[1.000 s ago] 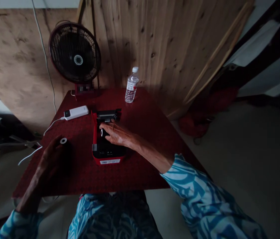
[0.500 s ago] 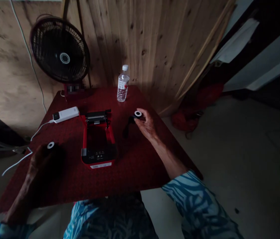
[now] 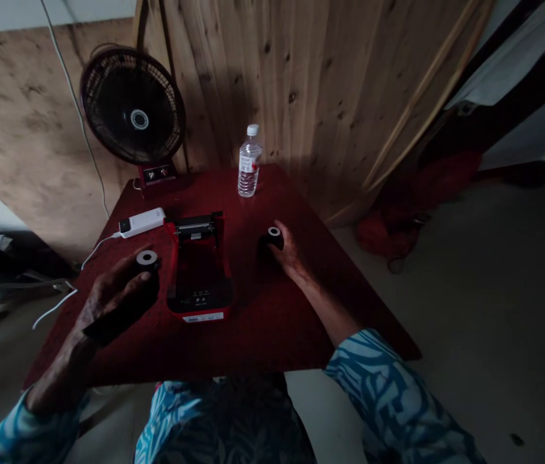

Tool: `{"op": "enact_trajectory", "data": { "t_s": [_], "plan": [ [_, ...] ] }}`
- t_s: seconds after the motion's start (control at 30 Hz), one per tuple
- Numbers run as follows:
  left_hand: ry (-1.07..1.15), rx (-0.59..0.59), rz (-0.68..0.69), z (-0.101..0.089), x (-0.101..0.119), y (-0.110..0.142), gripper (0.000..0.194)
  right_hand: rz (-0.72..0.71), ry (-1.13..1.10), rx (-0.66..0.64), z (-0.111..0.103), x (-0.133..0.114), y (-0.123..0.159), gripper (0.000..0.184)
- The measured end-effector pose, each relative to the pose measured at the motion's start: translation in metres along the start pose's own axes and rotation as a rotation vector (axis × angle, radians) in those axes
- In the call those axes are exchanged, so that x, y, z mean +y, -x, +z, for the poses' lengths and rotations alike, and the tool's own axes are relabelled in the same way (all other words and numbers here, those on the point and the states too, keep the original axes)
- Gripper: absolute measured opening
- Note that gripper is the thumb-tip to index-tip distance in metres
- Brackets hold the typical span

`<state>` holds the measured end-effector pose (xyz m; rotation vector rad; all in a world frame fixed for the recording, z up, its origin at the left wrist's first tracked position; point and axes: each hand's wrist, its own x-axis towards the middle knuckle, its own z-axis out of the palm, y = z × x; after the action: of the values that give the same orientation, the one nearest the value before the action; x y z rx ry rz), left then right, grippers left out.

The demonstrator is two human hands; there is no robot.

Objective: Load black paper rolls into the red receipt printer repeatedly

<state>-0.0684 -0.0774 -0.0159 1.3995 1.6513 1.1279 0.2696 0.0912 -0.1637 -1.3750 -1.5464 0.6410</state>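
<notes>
Against a wooden wall (image 3: 311,84), a dark red table (image 3: 272,335) holds, left to right: a left hand (image 3: 120,287), fingers curled closed around 1 black roll (image 3: 147,260), its black strip hanging; a white power bank (image 3: 142,223) with cable; a fan (image 3: 134,109) behind; an open red-black machine (image 3: 199,298); 1 upright bottle (image 3: 249,169); a right hand (image 3: 291,252), thumb and fingers closed about a second roll (image 3: 275,238). Farther right, a red bag (image 3: 379,233) lies beyond the table edge.

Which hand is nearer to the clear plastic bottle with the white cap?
The right hand, in front of the bottle and to its right; the left hand is farther off, left of the red-and-black plastic device.
</notes>
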Motion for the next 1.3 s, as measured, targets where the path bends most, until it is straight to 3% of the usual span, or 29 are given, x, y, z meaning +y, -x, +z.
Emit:
{"op": "enact_trajectory", "data": {
  "t_s": [0.07, 0.17, 0.37, 0.6, 0.87, 1.0, 1.2, 1.3],
  "plan": [
    [-0.047, -0.094, 0.039, 0.005, 0.015, -0.003, 0.055, -0.01, -0.008, 0.029, -0.006, 0.002, 0.005, 0.069],
    [-0.209, -0.126, 0.232, 0.014, 0.026, -0.01, 0.043, -0.069, 0.003, 0.142, -0.02, 0.004, 0.018, 0.067],
    [-0.533, -0.297, 0.428, 0.036, 0.023, -0.04, 0.034, -0.115, 0.012, 0.291, -0.037, 0.004, 0.04, 0.059],
    [-0.873, -0.425, 0.362, 0.058, 0.017, -0.075, 0.031, -0.109, 0.007, 0.283, -0.032, 0.0, 0.042, 0.05],
    [-0.889, -0.525, 0.357, 0.075, 0.014, -0.095, 0.021, -0.151, 0.048, 0.265, -0.027, 0.001, 0.042, 0.04],
    [-0.808, -0.566, 0.365, 0.062, 0.025, -0.088, 0.025, -0.145, 0.034, 0.27, -0.029, 0.0, 0.042, 0.04],
    [-0.548, -0.535, 0.253, 0.027, 0.034, -0.043, 0.044, -0.158, 0.033, 0.272, -0.029, -0.002, 0.043, 0.039],
    [-0.6, -0.492, 0.353, 0.028, 0.027, -0.028, 0.039, -0.16, 0.026, 0.274, -0.027, 0.0, 0.042, 0.039]
  ]
}}
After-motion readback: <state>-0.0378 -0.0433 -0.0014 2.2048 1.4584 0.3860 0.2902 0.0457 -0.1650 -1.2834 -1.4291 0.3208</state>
